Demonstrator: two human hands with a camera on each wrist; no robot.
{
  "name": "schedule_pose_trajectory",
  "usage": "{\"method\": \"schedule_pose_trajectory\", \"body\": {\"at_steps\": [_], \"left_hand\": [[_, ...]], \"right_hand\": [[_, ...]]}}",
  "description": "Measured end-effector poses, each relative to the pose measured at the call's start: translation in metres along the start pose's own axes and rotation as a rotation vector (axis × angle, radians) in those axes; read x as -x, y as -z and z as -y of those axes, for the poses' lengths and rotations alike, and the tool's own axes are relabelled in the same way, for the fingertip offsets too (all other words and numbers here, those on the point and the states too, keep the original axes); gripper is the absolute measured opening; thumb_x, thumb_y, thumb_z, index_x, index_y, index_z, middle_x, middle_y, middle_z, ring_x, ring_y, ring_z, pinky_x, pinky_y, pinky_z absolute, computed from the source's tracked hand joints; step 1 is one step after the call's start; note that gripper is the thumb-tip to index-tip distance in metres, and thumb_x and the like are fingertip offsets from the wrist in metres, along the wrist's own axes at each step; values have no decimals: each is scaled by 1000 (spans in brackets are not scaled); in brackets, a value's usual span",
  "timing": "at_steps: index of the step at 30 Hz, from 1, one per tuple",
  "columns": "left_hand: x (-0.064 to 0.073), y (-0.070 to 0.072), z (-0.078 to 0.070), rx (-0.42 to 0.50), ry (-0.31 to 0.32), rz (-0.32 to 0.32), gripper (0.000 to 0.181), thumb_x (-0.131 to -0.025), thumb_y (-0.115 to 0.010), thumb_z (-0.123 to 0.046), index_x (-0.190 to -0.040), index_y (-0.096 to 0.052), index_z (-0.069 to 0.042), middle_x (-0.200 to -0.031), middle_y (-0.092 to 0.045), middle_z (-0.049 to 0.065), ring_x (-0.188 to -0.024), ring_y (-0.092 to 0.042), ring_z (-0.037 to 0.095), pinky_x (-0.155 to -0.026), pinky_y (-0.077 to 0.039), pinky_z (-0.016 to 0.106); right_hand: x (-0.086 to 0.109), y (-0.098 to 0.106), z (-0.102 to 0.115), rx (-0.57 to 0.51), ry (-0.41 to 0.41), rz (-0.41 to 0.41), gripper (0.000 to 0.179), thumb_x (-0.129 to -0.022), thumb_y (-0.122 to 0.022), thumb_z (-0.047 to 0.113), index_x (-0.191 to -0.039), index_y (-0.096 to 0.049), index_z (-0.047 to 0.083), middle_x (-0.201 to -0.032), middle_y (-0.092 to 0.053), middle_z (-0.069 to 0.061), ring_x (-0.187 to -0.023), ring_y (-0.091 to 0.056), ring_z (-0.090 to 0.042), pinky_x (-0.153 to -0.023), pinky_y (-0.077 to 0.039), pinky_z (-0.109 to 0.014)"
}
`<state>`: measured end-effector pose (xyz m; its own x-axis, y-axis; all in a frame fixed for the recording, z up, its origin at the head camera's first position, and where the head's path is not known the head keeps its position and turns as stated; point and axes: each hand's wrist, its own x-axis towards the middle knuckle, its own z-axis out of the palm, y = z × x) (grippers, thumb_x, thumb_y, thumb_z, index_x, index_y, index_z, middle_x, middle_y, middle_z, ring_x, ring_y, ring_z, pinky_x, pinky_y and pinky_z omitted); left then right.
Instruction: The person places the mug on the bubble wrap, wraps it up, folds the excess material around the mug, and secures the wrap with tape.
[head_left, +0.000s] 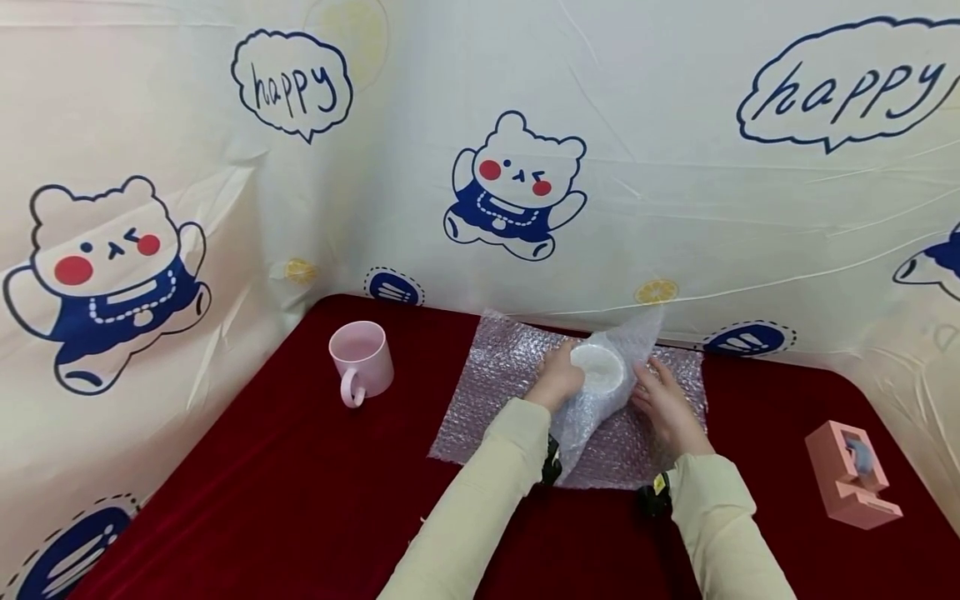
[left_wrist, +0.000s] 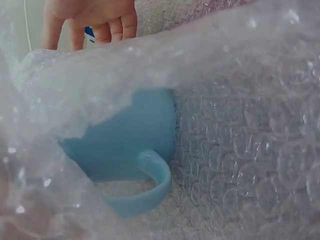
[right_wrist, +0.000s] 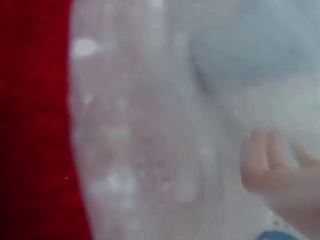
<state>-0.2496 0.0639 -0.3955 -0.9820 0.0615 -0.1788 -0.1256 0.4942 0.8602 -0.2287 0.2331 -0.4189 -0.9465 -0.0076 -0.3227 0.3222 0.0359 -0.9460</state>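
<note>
A light blue mug (left_wrist: 132, 132) with its handle toward the camera lies inside a fold of bubble wrap (left_wrist: 225, 130) in the left wrist view. From the head view only the mug's pale round end (head_left: 600, 369) shows; wrap hides the rest. My left hand (head_left: 558, 377) grips the mug's left side at the wrap. At the right, my right hand (head_left: 667, 408) touches the raised flap, its thumb apart from its fairly straight fingers. The right wrist view is blurred, with fingers (right_wrist: 265, 155) against the translucent wrap and the bluish mug shape behind it.
A pink mug (head_left: 362, 358) stands at the back left of the red-covered table (head_left: 322, 517). At the far right sits a pink tape dispenser (head_left: 855, 475) with a bluish roll. A printed cloth wall (head_left: 637, 208) rises directly behind the wrap.
</note>
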Motion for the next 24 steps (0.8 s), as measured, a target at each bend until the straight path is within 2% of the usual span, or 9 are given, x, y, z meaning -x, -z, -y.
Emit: {"method": "schedule_pose_trajectory", "body": {"at_steps": [3,6,8,11,13,15,18,21,24], "left_hand": [[0,-1,0,-23,-4,-8,66,-78,-44,8,-141,-45,-12,-141,-42,22,-128,-37,39,-107,-34,48],[0,-2,-1,-51,-14,-31,63,-78,-47,6,-139,-48,-12,-137,-46,22,-125,-39,39,-105,-35,48],[0,-4,-2,-67,-17,-45,62,-78,-48,5,-138,-49,-12,-135,-47,22,-124,-40,39,-104,-35,47],[-1,-5,-2,-82,-15,-59,60,-78,-49,4,-136,-50,-11,-133,-49,22,-123,-41,39,-103,-36,47],[-1,-5,-3,-77,-6,-61,60,-78,-49,4,-135,-51,-12,-133,-49,22,-123,-41,38,-103,-36,47],[-1,-6,-3,-71,1,-64,59,-78,-49,5,-135,-52,-12,-132,-49,21,-123,-42,38,-102,-37,46],[-1,-6,-3,-70,2,-70,59,-78,-49,5,-134,-52,-12,-131,-50,21,-122,-42,37,-101,-38,46],[-1,-6,-3,-84,1,-80,58,-78,-49,4,-133,-53,-12,-130,-51,21,-121,-43,37,-100,-38,45],[-1,-6,-3,-107,4,-83,57,-79,-50,2,-134,-52,-13,-130,-51,20,-122,-43,38,-101,-38,46]], "right_hand": [[-1,-3,3,41,24,6,77,-101,-34,45,-153,12,12,-158,-6,-27,-143,-22,-43,-119,-20,-48],[-3,-5,5,84,43,-24,73,-102,-33,44,-154,2,7,-157,-13,-28,-142,-24,-43,-118,-22,-49],[-4,-6,5,104,51,-59,70,-102,-33,43,-153,-4,5,-157,-13,-25,-143,-23,-42,-118,-22,-49],[-7,-7,5,60,67,-106,67,-103,-34,40,-153,-10,2,-159,-14,-20,-145,-23,-34,-120,-21,-44],[-9,-8,4,17,82,-121,63,-103,-33,38,-152,-16,3,-154,-29,-14,-141,-33,-23,-118,-25,-36],[-10,-9,2,-39,105,-121,57,-103,-34,36,-150,-25,5,-138,-47,-1,-127,-45,-9,-111,-32,-25],[-11,-11,-1,-99,145,-130,36,-103,-38,33,-134,-44,15,-102,-54,20,-96,-50,6,-90,-38,-15],[-9,-12,-2,-155,175,-111,14,-102,-43,28,-107,-56,31,-86,-54,28,-85,-49,10,-83,-38,-13],[-7,-11,0,-195,176,-56,33,-102,-39,22,-84,-59,40,-81,-56,28,-82,-49,8,-83,-34,-15]]}}
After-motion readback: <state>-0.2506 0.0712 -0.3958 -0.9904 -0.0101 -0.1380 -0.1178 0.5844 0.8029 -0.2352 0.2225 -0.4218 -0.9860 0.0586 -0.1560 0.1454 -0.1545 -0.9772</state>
